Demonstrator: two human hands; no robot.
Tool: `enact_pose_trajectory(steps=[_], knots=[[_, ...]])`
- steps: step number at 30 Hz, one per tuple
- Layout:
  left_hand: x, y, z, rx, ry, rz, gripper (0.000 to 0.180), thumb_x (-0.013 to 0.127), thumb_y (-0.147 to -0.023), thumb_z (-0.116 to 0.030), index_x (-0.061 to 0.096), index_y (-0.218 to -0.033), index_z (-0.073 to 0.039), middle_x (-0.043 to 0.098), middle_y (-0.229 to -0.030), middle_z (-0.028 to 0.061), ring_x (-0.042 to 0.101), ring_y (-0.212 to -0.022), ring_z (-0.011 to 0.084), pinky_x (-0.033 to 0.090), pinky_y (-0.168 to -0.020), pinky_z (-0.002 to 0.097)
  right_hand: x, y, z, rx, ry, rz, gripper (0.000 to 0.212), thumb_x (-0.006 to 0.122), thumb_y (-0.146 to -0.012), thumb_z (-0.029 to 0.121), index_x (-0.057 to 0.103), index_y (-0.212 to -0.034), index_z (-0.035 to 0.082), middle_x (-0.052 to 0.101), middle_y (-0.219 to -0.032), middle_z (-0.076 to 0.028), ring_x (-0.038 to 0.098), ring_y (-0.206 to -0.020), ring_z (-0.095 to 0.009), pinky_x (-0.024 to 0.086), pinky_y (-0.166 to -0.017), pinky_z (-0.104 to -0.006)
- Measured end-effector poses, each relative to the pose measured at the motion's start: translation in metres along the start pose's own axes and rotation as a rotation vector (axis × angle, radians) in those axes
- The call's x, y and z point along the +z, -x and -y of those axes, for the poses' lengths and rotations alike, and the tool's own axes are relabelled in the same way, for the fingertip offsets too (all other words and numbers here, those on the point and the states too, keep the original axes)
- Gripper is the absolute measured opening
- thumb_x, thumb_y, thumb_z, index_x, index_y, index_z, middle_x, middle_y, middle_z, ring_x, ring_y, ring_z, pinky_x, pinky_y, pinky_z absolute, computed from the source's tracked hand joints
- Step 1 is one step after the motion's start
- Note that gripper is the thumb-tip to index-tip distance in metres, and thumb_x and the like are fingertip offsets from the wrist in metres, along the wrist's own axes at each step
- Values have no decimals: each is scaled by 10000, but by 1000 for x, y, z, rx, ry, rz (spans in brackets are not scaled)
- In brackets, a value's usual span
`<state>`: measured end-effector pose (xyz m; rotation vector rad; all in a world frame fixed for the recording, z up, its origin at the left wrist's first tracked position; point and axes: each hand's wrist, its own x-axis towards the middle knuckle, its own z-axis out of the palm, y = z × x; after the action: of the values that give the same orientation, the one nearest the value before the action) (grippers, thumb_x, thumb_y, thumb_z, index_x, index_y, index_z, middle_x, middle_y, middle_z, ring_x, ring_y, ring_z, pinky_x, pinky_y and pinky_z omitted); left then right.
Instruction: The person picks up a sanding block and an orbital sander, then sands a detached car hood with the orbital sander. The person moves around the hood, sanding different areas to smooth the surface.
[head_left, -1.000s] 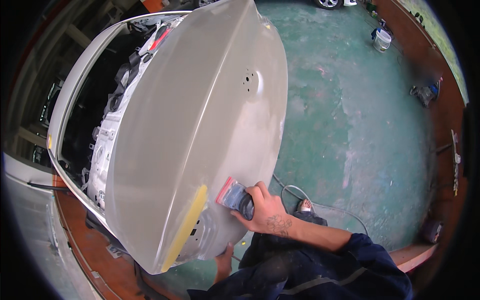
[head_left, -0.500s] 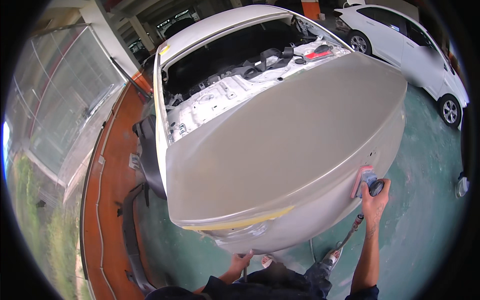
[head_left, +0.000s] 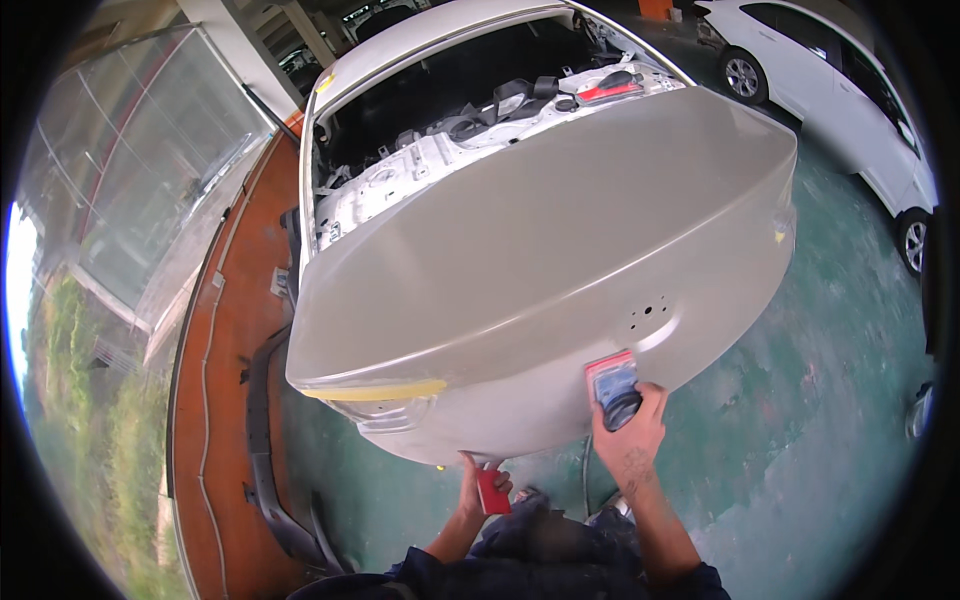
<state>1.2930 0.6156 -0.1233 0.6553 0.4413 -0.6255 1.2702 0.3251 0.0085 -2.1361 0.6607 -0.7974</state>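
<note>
My right hand (head_left: 634,440) is closed around a blue and black power sander (head_left: 612,379) with a red-edged pad. The pad lies against the rear face of a grey-beige trunk lid (head_left: 540,235), to the lower left of several small holes. At the lid's lower edge is my left hand (head_left: 468,492), its fingers closed on a small flat red block (head_left: 494,492). The fingertips of that hand reach the lid's edge; whether they press on it, I cannot tell. Yellow tape or filler (head_left: 385,391) runs along the lid's left rear corner.
Behind the lid stands the stripped white car body (head_left: 385,185), with black straps and a red tool (head_left: 610,88) on its bare rear shelf. A dark bumper strip (head_left: 262,450) lies left on the green floor. A hose (head_left: 586,470) hangs below the lid. Another white car (head_left: 830,85) is parked right.
My right hand has slid the sander leftward across the lid's rear face. The red block in my left hand has come into sight. The whole view has shifted a little.
</note>
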Motion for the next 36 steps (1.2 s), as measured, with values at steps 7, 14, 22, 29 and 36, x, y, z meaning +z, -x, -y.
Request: enact_pose_trajectory(steps=[7,14,22,29,36], knots=[[-3,-3,4,-13,6,-10,715,495,-923,-785,507,-1321,-192,587,-1178,20,448,-664,146,385,-603,302,-45,-71,-51,219,8,-184,616,858,-781,237,505,-1237,23,597,-1188,-219,642,-1023,-472,539,-854,-516],[6,-3,1,-28,-72,-12,789,519,-884,-816,494,-1335,-170,580,-1198,21,463,-664,150,398,-595,301,14,36,-6,-69,12,26,673,893,-733,274,500,-1229,44,583,-1181,-191,703,-918,-401,606,-670,-466],[-14,-1,-13,-66,-89,-24,845,492,-855,-854,549,-1295,-134,602,-1095,8,465,-650,163,392,-595,307,-22,-37,-48,159,0,-158,606,857,-786,294,512,-1211,36,599,-1152,-189,688,-897,-427,597,-724,-494],[16,7,-14,-108,-98,-21,879,503,-825,-879,568,-1241,-107,600,-1025,8,465,-673,165,384,-615,307,-41,-69,-69,165,-39,-254,623,863,-787,316,506,-1204,20,590,-1123,-201,670,-926,-448,577,-782,-499],[-7,-1,-18,-152,-17,-37,949,475,-785,-933,558,-1267,-120,610,-1037,12,451,-641,168,359,-575,309,18,52,-18,-9,-68,45,674,911,-721,327,517,-1189,45,603,-1121,-171,687,-923,-375,580,-706,-459]])
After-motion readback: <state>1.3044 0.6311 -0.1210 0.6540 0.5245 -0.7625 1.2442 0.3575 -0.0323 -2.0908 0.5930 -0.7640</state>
